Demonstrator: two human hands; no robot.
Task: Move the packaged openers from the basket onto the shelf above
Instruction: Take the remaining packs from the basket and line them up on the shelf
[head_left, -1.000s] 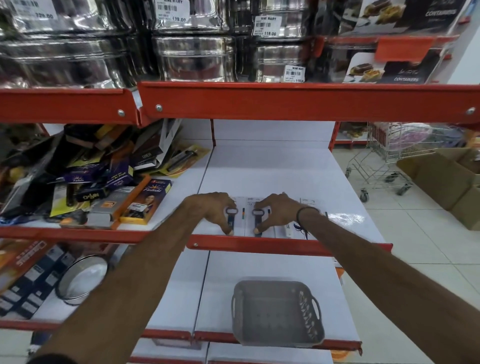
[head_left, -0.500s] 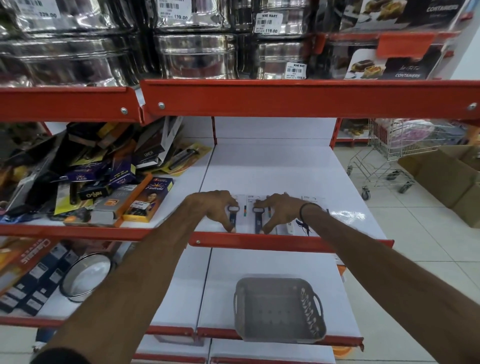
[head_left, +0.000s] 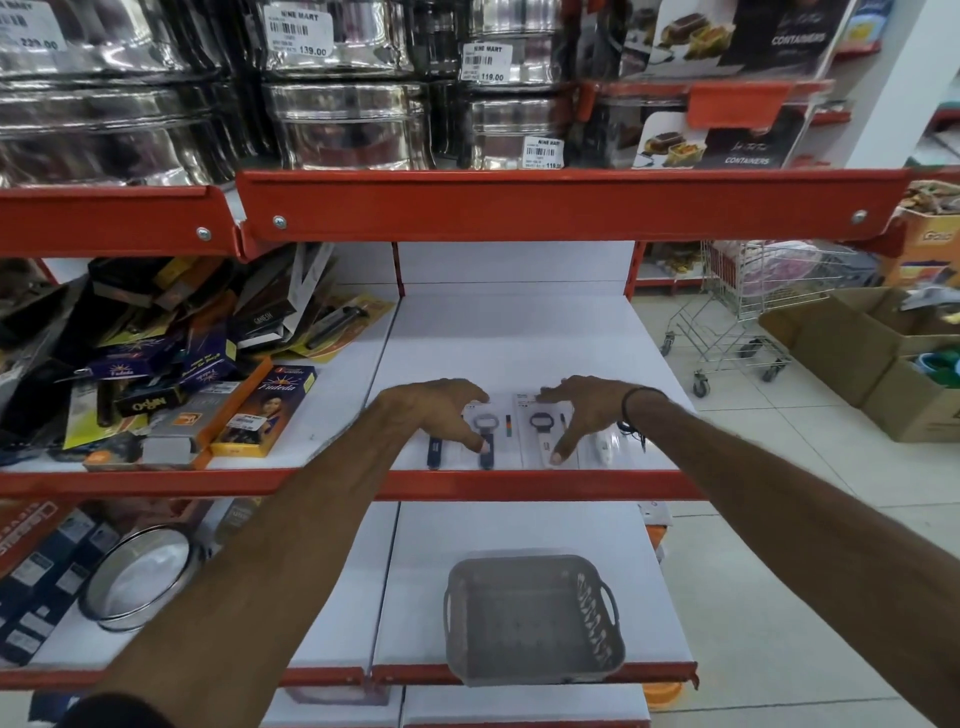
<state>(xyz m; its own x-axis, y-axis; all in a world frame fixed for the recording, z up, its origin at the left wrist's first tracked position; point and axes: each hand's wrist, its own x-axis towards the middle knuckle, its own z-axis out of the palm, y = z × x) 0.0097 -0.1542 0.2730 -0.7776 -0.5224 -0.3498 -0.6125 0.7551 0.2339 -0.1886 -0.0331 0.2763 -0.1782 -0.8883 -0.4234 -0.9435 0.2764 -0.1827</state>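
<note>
Two bare hands reach onto the white middle shelf (head_left: 519, 338) with its red front lip, both spread claw-like over flat packaged openers lying side by side near the front edge. The left hand (head_left: 441, 410) arches over the dark-handled opener pack (head_left: 488, 434), thumb tip pressing near its handle, fingers touching its far edge. The right hand (head_left: 582, 410), a black cord at its wrist, arches the same way over the white-handled opener pack (head_left: 540, 428), thumb down at the card's near end. Another dark handle (head_left: 434, 451) shows just left of the left hand, and what may be a further white pack (head_left: 605, 444) lies partly hidden under the right wrist. One grey perforated plastic basket (head_left: 530, 618) with side handles sits on the shelf below, overhanging its front lip, nothing visible inside. Mixed boxed goods (head_left: 171, 374) crowd the shelf section to the left.
</note>
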